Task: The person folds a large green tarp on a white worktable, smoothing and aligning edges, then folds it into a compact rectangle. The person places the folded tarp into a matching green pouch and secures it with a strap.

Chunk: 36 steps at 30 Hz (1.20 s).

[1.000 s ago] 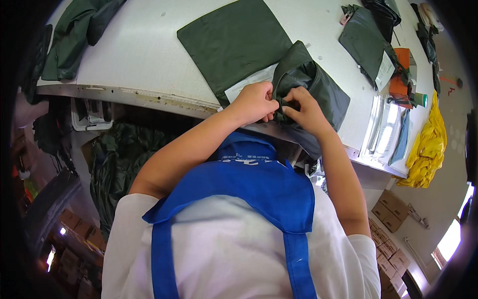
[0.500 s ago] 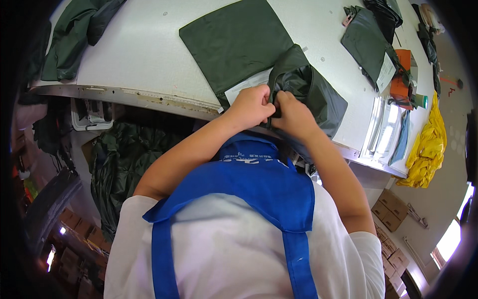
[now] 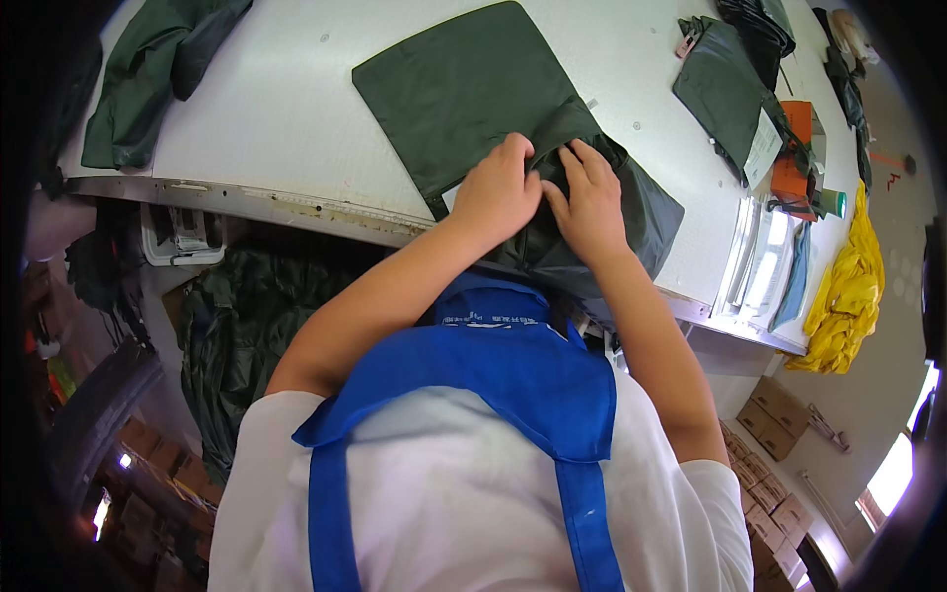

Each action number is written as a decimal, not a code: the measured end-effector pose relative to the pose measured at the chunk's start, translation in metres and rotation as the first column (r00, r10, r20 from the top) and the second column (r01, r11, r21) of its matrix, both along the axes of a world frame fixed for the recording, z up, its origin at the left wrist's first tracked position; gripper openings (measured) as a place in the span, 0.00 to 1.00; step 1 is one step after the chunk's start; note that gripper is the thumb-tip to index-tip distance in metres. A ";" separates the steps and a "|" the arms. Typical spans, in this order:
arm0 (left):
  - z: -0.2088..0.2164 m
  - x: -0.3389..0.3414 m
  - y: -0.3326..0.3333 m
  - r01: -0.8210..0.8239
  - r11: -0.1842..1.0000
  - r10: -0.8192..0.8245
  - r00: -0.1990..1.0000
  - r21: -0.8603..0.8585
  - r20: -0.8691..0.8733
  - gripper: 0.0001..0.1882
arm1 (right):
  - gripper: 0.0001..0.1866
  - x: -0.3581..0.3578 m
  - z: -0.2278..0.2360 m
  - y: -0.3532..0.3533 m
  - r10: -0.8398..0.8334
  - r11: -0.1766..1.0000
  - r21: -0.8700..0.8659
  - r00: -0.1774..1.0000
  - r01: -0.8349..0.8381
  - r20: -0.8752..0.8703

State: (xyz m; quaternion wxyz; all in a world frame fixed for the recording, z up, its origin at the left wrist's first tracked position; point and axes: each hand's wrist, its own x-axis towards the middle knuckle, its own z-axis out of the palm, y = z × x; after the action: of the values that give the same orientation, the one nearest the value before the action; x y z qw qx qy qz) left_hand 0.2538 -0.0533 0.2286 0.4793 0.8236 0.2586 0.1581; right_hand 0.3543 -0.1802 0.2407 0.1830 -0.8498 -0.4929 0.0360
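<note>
A folded square of dark green coated fabric [image 3: 459, 94] lies flat on the white worktable near its front edge. A loose, shinier dark green piece [image 3: 646, 212] overlaps its right corner and hangs over the edge. My left hand [image 3: 498, 189] is closed on a fold of this fabric, its fingertips partly hidden. Just right of it, my right hand [image 3: 590, 197] rests on the loose piece with fingers stretched out and slightly apart. A sliver of white paper [image 3: 451, 196] shows beside my left wrist.
The white worktable [image 3: 266, 109] has a metal front edge. Another green folded piece [image 3: 725, 94] lies at the right, near an orange box [image 3: 792, 178] and a yellow cloth heap [image 3: 850, 296]. Green fabric [image 3: 163, 69] lies at the far left; more [image 3: 247, 316] hangs below the table.
My hands have parted from their pinch at the opening of the loose piece. The right fingers have straightened, the fabric now lies flatter, and most of the white paper is covered.
</note>
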 end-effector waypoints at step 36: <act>-0.003 0.035 -0.056 0.506 0.835 -0.427 0.843 0.216 -0.327 0.06 | 0.09 0.036 -0.029 -0.062 -0.525 0.746 0.004 0.592 0.666 -0.611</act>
State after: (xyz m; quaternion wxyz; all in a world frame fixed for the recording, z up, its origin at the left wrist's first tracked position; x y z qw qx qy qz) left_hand 0.2891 -0.1094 0.2260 0.3368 0.9371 0.0833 -0.0396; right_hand 0.3906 -0.2424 0.2113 0.4215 -0.8855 -0.0992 0.1686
